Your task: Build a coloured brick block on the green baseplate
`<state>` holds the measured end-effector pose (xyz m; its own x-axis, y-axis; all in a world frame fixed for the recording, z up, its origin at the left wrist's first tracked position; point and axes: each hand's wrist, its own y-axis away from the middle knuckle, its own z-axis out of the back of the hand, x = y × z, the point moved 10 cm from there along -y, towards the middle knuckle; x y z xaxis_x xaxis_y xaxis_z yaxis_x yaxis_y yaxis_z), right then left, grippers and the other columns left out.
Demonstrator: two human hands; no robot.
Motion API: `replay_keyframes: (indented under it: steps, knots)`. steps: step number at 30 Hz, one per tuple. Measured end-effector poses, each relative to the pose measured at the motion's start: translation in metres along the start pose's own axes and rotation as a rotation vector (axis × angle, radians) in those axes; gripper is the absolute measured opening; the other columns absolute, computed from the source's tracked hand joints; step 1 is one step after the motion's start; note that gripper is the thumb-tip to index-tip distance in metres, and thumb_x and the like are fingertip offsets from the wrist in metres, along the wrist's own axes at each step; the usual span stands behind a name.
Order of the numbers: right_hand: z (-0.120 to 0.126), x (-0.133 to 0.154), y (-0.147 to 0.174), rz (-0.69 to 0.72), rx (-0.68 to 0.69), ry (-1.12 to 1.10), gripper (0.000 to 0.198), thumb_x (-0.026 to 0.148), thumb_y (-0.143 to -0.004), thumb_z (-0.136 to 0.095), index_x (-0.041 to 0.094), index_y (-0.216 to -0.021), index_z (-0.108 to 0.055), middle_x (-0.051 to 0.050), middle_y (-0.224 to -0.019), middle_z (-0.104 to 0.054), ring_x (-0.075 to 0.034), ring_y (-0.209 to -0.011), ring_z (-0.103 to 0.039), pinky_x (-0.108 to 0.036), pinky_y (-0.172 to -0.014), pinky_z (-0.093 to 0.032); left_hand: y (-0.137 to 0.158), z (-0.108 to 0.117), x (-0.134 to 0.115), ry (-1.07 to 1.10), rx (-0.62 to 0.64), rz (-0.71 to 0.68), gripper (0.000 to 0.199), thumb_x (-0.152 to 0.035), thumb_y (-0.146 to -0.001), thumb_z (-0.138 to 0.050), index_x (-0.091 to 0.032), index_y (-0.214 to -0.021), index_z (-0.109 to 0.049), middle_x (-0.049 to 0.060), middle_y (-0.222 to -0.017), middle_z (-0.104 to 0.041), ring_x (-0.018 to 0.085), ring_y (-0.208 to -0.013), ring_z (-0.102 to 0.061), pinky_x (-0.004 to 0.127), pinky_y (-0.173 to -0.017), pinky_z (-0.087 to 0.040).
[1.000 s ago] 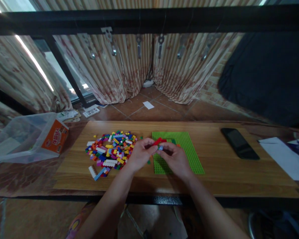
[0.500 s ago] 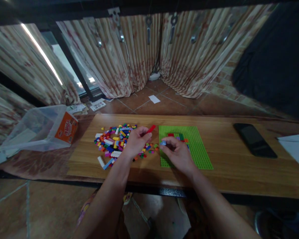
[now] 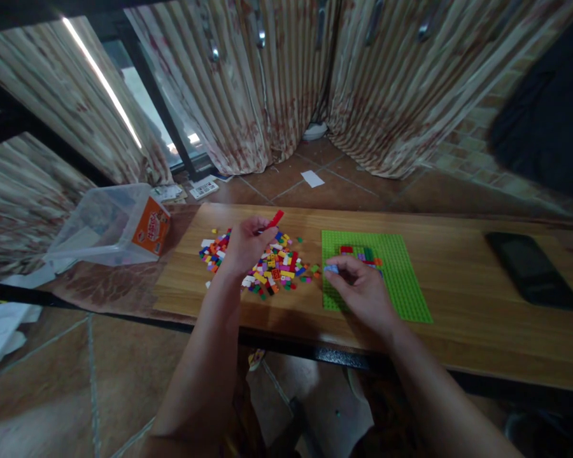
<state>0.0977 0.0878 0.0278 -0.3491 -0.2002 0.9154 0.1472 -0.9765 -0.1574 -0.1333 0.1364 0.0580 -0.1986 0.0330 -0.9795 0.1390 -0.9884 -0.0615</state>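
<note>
Assembly is judged partial: a low brick cluster (image 3: 367, 253) occupies the green baseplate (image 3: 403, 273) toward its far edge, partly concealed by the right hand (image 3: 363, 289), while the studs along the right edge are bare. The left-hand grip (image 3: 246, 245) is closed on a long red brick (image 3: 276, 218), unplaced, above the loose brick pile (image 3: 279, 267) left of the baseplate on the bench (image 3: 458, 267). The right-hand grip pinches a light-blue brick (image 3: 332, 268) at the baseplate's left edge; seating cannot be determined. The pile is unassembled.
</note>
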Motion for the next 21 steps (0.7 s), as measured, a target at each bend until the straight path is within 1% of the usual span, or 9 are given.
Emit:
replay_keyframes:
  steps: [4,9,12,16,19,21]
  knots:
    - [0.005,-0.001,-0.002,-0.004,-0.019,-0.012,0.023,0.038,-0.081,-0.062,0.019,-0.094,-0.066,-0.005,-0.084,-0.07,-0.018,-0.076,-0.064,-0.033,-0.07,-0.051,0.001,0.009,-0.007,0.061,-0.041,0.001,0.016,-0.027,-0.068,-0.07,-0.015,-0.072,-0.06,-0.003,-0.062,-0.06,0.008,-0.056,-0.055,0.018,-0.054,-0.042]
    - [0.021,-0.012,-0.004,-0.05,-0.058,-0.005,0.029,0.039,-0.08,-0.065,0.02,-0.102,-0.067,-0.006,-0.095,-0.072,-0.021,-0.084,-0.067,-0.039,-0.08,-0.053,0.003,0.028,-0.016,0.062,-0.108,-0.01,0.014,-0.024,-0.068,-0.07,-0.015,-0.074,-0.063,-0.002,-0.065,-0.062,0.008,-0.058,-0.057,0.018,-0.056,-0.044]
    - [0.031,-0.019,-0.004,-0.081,-0.074,-0.042,0.029,0.04,-0.079,-0.067,0.021,-0.102,-0.068,-0.006,-0.097,-0.072,-0.021,-0.085,-0.068,-0.04,-0.083,-0.054,0.004,0.039,-0.018,0.066,-0.142,-0.017,0.012,-0.023,-0.069,-0.069,-0.015,-0.075,-0.063,-0.002,-0.066,-0.063,0.008,-0.058,-0.058,0.017,-0.055,-0.045]
    - [0.047,-0.025,-0.004,-0.118,-0.13,-0.109,0.03,0.042,-0.078,-0.069,0.02,-0.098,-0.067,-0.005,-0.09,-0.073,-0.021,-0.079,-0.069,-0.038,-0.077,-0.057,0.006,0.051,-0.015,0.037,-0.168,-0.02,0.011,-0.021,-0.069,-0.069,-0.015,-0.075,-0.063,-0.001,-0.064,-0.063,0.008,-0.056,-0.057,0.017,-0.053,-0.044]
    - [0.055,-0.022,-0.003,-0.102,-0.172,-0.129,0.03,0.045,-0.078,-0.069,0.021,-0.096,-0.066,-0.004,-0.085,-0.073,-0.019,-0.072,-0.07,-0.035,-0.07,-0.059,0.007,0.061,-0.012,0.047,-0.203,-0.026,0.011,-0.021,-0.069,-0.069,-0.015,-0.074,-0.062,-0.001,-0.065,-0.063,0.008,-0.055,-0.057,0.018,-0.054,-0.046]
    - [0.056,-0.019,-0.004,-0.088,-0.178,-0.129,0.031,0.046,-0.078,-0.069,0.021,-0.095,-0.066,-0.004,-0.084,-0.073,-0.019,-0.07,-0.069,-0.035,-0.068,-0.059,0.007,0.066,-0.01,0.048,-0.223,-0.026,0.011,-0.021,-0.069,-0.069,-0.015,-0.075,-0.062,-0.001,-0.065,-0.063,0.008,-0.055,-0.057,0.019,-0.054,-0.046]
